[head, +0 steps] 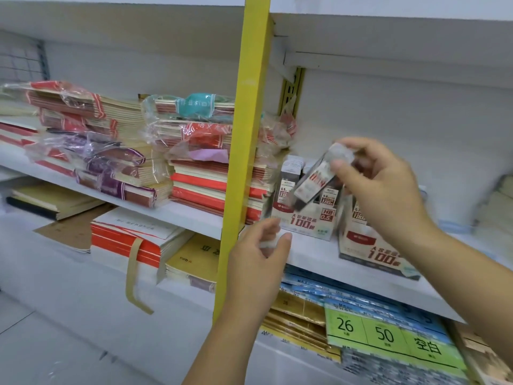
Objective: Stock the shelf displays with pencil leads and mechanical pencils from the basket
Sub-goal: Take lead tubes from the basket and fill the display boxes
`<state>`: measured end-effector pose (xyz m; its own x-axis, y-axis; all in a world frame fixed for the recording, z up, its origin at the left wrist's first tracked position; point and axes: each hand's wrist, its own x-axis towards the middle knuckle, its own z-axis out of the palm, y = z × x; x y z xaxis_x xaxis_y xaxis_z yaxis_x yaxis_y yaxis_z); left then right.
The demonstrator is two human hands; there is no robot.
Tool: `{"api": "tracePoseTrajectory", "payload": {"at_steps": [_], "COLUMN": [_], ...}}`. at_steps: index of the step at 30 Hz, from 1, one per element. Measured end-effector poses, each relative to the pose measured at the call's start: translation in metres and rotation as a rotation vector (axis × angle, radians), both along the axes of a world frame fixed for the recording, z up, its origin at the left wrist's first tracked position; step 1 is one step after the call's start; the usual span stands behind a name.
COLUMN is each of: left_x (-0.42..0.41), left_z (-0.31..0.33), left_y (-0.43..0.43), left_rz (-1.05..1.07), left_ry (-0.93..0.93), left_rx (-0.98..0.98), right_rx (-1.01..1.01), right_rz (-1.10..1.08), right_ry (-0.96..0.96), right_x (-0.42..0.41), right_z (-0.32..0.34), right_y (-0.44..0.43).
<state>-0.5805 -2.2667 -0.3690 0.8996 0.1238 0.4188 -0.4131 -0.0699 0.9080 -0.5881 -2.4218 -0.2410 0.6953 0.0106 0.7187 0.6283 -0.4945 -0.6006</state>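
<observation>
My right hand (380, 190) pinches a slim pencil lead box (316, 179) by its top end, tilted over a white and red display carton (311, 220) on the white shelf (313, 254). Several lead boxes stand upright in that carton. A second display carton (372, 251) stands to the right, nearer the shelf's front edge, partly hidden by my right forearm. My left hand (258, 254) hovers at the shelf's front edge with fingers curled round a small scrap of clear wrap (268, 241). The basket is out of view.
A yellow upright post (244, 151) divides the shelving. Left of it lie stacks of wrapped notebooks (111, 151). Below are more paper pads (133, 243), blue packs and a green label card (388, 334). The shelf above hangs close overhead.
</observation>
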Motion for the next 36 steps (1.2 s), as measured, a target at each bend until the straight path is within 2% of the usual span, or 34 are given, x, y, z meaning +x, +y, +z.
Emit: {"api": "tracePoseTrajectory", "payload": {"at_steps": [2, 5, 7, 10, 13, 16, 21, 25, 28, 31, 33, 36], "left_x": [0.003, 0.009, 0.013, 0.019, 0.023, 0.024, 0.025, 0.023, 0.010, -0.017, -0.040, -0.069], "left_z": [-0.002, -0.006, -0.009, -0.015, -0.016, -0.017, -0.018, -0.017, -0.016, -0.021, -0.037, -0.094], "left_y": [0.002, 0.002, -0.001, -0.005, -0.008, -0.009, -0.008, -0.004, -0.004, -0.009, -0.014, -0.018], "left_rz": [0.146, 0.241, 0.201, 0.178, 0.177, 0.181, 0.170, 0.131, 0.172, 0.213, 0.101, -0.248], "left_ry": [-0.112, -0.213, -0.214, -0.232, -0.224, -0.229, -0.243, -0.260, -0.301, -0.360, -0.354, -0.163], "left_rx": [0.230, 0.541, 0.630, 0.699, 0.709, 0.713, 0.704, 0.705, 0.598, 0.485, 0.528, 0.835], "right_rx": [-0.115, -0.320, -0.404, -0.399, -0.357, -0.414, -0.676, -0.763, -0.644, -0.435, -0.318, -0.241], "right_rz": [-0.067, -0.115, -0.128, -0.133, -0.112, -0.118, -0.306, -0.399, -0.351, -0.169, -0.015, 0.062], "right_ry": [-0.121, -0.132, -0.074, -0.020, 0.047, 0.085, 0.011, 0.001, -0.072, -0.185, -0.042, 0.452], "right_x": [0.008, 0.023, 0.034, 0.047, 0.058, 0.065, 0.074, 0.064, 0.032, -0.029, -0.069, -0.103], "right_z": [0.011, 0.013, 0.012, 0.017, 0.022, 0.017, 0.006, 0.011, 0.008, -0.018, -0.056, -0.142], "right_y": [0.001, 0.009, 0.012, 0.014, 0.015, 0.017, 0.018, 0.021, 0.017, 0.002, -0.013, -0.049]}}
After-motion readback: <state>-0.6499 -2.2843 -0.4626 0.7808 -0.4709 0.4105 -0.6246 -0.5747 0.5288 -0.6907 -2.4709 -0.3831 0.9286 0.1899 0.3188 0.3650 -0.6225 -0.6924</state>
